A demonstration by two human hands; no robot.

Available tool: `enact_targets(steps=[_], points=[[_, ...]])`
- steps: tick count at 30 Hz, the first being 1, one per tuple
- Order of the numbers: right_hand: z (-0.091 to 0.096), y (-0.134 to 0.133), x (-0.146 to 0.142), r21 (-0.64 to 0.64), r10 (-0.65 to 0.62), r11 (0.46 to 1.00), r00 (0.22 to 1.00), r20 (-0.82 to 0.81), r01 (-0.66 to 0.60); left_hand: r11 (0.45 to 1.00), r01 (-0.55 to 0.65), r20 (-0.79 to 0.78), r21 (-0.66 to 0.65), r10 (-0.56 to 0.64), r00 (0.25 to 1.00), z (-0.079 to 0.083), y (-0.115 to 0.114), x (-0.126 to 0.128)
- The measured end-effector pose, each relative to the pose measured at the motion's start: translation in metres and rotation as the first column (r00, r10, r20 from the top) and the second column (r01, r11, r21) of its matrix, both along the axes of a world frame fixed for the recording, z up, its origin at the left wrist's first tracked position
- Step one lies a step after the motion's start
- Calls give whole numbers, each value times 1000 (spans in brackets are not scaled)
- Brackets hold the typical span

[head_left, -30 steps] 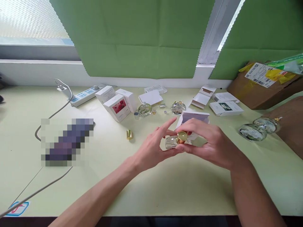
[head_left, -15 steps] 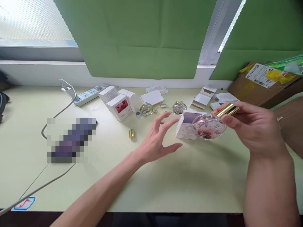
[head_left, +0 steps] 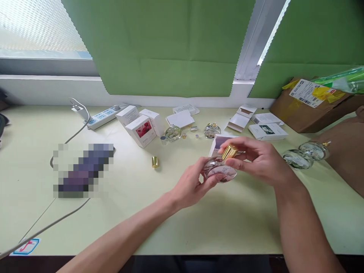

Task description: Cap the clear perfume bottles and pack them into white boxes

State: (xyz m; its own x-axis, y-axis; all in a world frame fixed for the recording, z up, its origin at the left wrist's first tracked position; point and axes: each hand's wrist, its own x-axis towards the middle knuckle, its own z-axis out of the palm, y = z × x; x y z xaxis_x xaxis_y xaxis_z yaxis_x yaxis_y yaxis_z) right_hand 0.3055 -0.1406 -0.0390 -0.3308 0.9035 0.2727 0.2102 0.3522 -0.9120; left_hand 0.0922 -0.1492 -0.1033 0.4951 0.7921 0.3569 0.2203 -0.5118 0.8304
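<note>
I hold a round clear glass perfume bottle [head_left: 220, 170] above the pale green table [head_left: 199, 223], near its middle. My left hand [head_left: 193, 184] cups the bottle's glass body from below and the left. My right hand [head_left: 260, 159] pinches the bottle's gold cap [head_left: 229, 151] between thumb and fingers. Just behind the bottle lies an open white box [head_left: 217, 142]. A loose gold cap [head_left: 155, 162] stands on the table to the left.
White boxes [head_left: 140, 129] and a power strip [head_left: 102, 115] with its cable sit at back left. Two glass bottles [head_left: 307, 155] lie at right beside a brown cardboard box [head_left: 309, 110]. Small bottles [head_left: 173, 132], flat cartons [head_left: 267, 131] and leaflets lie along the back. A blurred dark object [head_left: 82, 170] rests left.
My right hand brought the bottle back down from the right toward the middle. My left hand, open half a second ago, has closed on the bottle's body.
</note>
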Motion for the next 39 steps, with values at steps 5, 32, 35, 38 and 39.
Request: enact_targets(steps=[5,32,35,38,39], points=[[3,-3,3,67,-29,997,1000,-4,30,999,-46,10,1,46,999,-9,-2,-2],[83,31,56,356,-338,888,938,79,290,927,218,-510,306,-34,860,70,67,4],[82,34,44,357,-323,897,937,131,260,938,245,-567,246,-67,821,62,73,2],[79,37,28,316,-223,935,959,174,160,944,249,-604,218,-70,794,65,77,-7],[78,38,24,297,-185,946,967,173,128,947,243,-617,210,-65,784,67,78,-10]])
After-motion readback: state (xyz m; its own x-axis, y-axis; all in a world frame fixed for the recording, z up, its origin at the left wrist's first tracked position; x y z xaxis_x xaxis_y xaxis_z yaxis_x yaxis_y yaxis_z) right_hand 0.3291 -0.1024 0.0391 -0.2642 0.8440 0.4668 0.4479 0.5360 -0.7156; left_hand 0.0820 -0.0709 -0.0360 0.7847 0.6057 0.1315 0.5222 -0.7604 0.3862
